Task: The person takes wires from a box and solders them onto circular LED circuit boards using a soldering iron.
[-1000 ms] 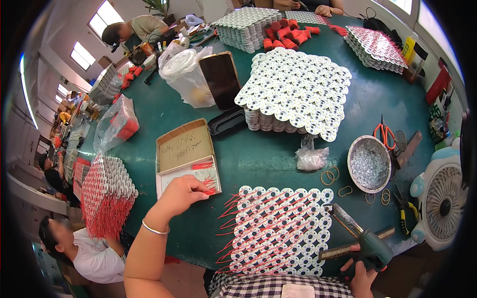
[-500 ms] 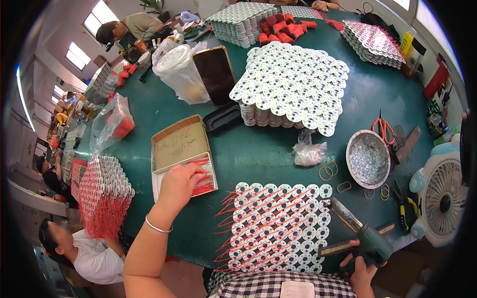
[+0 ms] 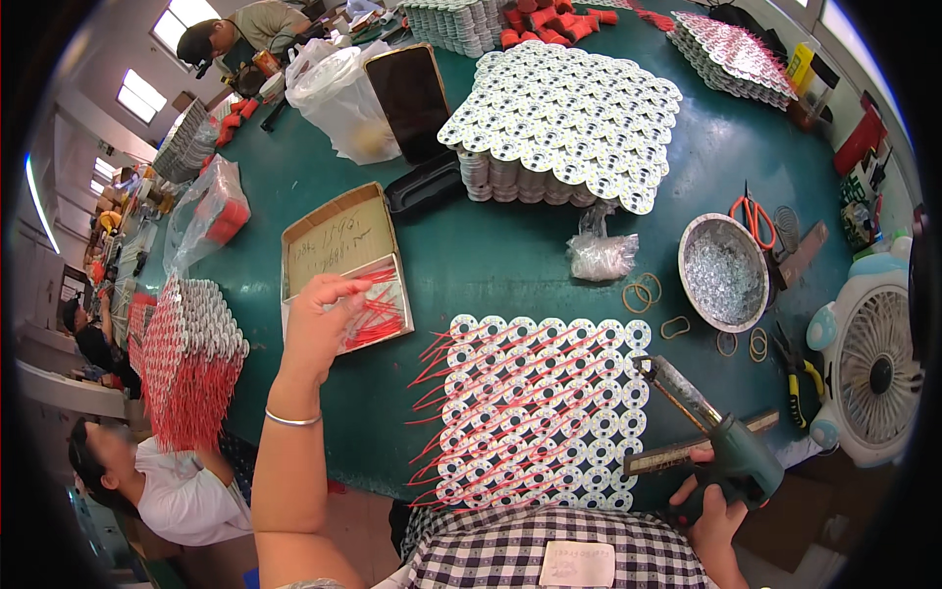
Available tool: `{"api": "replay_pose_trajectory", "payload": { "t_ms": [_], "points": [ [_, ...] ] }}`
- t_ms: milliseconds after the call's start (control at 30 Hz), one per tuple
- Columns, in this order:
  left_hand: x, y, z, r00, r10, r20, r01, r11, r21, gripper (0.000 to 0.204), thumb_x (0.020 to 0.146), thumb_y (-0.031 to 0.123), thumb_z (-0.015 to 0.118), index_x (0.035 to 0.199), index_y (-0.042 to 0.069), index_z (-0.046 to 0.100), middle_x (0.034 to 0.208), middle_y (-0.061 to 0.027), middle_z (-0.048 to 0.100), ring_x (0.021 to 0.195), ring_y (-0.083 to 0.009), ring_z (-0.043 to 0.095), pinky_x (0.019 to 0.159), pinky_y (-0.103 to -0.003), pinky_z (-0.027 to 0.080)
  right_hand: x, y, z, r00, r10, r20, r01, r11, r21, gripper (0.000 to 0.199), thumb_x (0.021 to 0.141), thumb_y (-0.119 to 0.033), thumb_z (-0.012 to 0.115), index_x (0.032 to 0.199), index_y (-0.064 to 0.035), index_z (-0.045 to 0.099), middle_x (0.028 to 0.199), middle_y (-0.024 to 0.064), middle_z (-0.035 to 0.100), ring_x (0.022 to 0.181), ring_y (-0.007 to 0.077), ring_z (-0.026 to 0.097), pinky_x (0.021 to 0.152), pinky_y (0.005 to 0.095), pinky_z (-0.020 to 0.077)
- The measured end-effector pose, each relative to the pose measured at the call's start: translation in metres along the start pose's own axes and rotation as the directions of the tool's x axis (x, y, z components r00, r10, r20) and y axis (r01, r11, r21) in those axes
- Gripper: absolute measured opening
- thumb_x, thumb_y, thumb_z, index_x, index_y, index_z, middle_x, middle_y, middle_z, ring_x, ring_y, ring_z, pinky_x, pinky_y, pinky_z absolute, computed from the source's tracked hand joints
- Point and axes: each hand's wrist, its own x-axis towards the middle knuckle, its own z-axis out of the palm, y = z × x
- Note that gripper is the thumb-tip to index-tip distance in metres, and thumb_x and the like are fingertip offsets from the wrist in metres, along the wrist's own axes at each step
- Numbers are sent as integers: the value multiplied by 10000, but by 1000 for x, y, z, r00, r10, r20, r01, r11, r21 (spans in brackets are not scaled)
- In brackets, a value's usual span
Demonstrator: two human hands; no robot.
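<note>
My left hand (image 3: pixel 322 324) is at the small open cardboard box (image 3: pixel 341 240), its thumb and fingers pinched at the ends of the red wires (image 3: pixel 378 319) lying inside. The fingers partly hide the wire they hold. My right hand (image 3: pixel 714 510) grips a green-handled soldering gun (image 3: pixel 738 461) with a long metal barrel. Its tip rests close to the right edge of a sheet of round white circuit boards (image 3: pixel 599 393) in front of me. Red wires lie slantwise across most of this sheet, with loose ends sticking out past its left edge.
A tall stack of white board sheets (image 3: pixel 569 123) stands behind. To the right are a metal bowl (image 3: pixel 724 273), orange scissors (image 3: pixel 754 221), yellow-black pliers (image 3: pixel 807 383) and a small fan (image 3: pixel 878 363). A wired stack (image 3: pixel 191 363) stands left, near a person in white (image 3: pixel 186 501).
My left hand has drawn back slightly to the left within the box. The view has shifted, so the table things sit higher in it. My right hand keeps its hold on the soldering gun.
</note>
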Motion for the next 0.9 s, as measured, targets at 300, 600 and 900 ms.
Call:
{"api": "replay_pose_trajectory", "payload": {
  "t_ms": [300,600,900],
  "points": [
    [2,-14,-2,966,-249,-67,197,879,-434,174,875,90,602,1007,-14,649,927,-34,618,878,-91,542,811,-230,419,-7,1,0,1000,-19,6,19,1000,6,468,831,-225,545,1184,60,427,1085,156,567,567,169,576,515,270,458],
    [8,-11,-11,965,-245,-90,195,905,-377,182,883,116,591,1017,6,650,964,-27,624,874,-85,539,760,-211,397,-7,5,-1,999,-13,48,13,1000,5,500,844,-249,569,1213,45,403,1097,163,559,572,174,579,482,257,456],
    [4,-7,-17,967,-241,-83,148,795,-589,163,922,120,529,1016,8,601,936,-47,621,831,-101,569,701,-216,425,-4,3,-2,1000,-16,5,16,1000,22,503,837,-267,583,1189,50,414,1064,173,561,541,180,571,469,267,442]
  ]
}}
